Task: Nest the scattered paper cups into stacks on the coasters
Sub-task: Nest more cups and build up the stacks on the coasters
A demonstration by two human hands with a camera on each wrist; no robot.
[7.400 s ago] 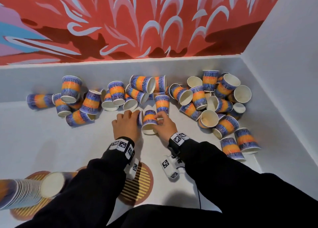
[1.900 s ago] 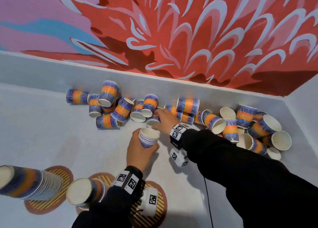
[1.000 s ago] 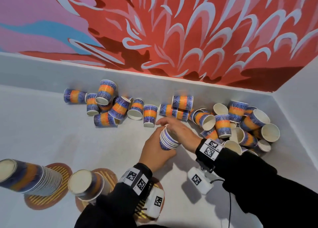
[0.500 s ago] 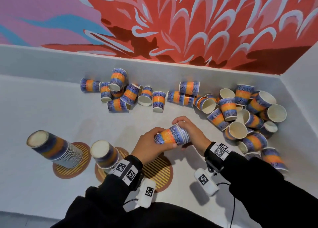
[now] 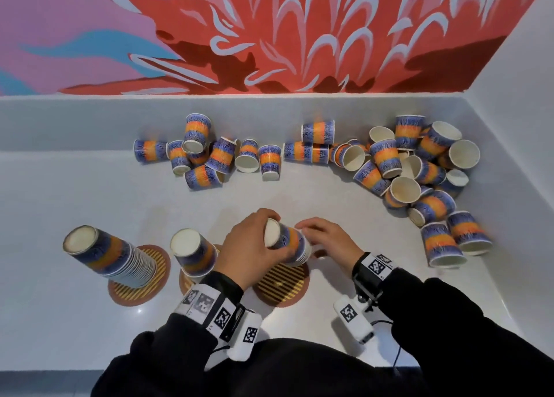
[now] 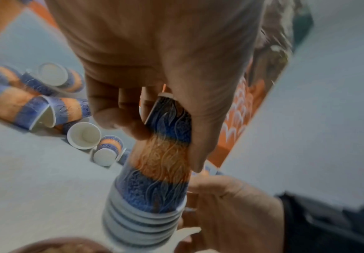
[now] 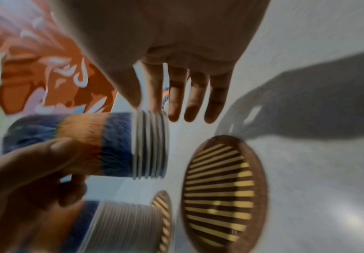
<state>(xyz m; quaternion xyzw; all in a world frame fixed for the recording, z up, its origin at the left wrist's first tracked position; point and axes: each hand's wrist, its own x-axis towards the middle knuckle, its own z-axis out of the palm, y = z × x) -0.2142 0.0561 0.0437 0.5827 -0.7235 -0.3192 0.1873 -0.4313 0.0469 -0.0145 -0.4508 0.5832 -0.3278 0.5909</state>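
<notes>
Step in hand: setting a short nested stack [image 5: 289, 243] of paper cups, rims down, onto the right-hand coaster [image 5: 281, 282].
Left hand [image 5: 248, 252]: fingers and thumb curled round the upper, closed end of the short nested stack; it carries the load.
Right hand [image 5: 328, 243]: fingers straight and spread beside the rim end, holding nothing; whether they touch the rims cannot be told.
Stack position: tilted, rims just above the right-hand coaster, not yet seated.
Other stacks: a tall stack [image 5: 111, 254] stands on the left coaster [image 5: 139, 279]; a shorter one [image 5: 195, 252] stands on the middle coaster, just beside the left wrist.
Loose cups [image 5: 398, 168]: many lie scattered along the far wall; the task is judged well short of complete.
Procedure: bring the stack upright before lowering, centre the rims on the striped disc, and steady the rim end with the right fingers.
Caution: a tilted release probably tips the stack; keep the left forearm off the middle stack.
</notes>
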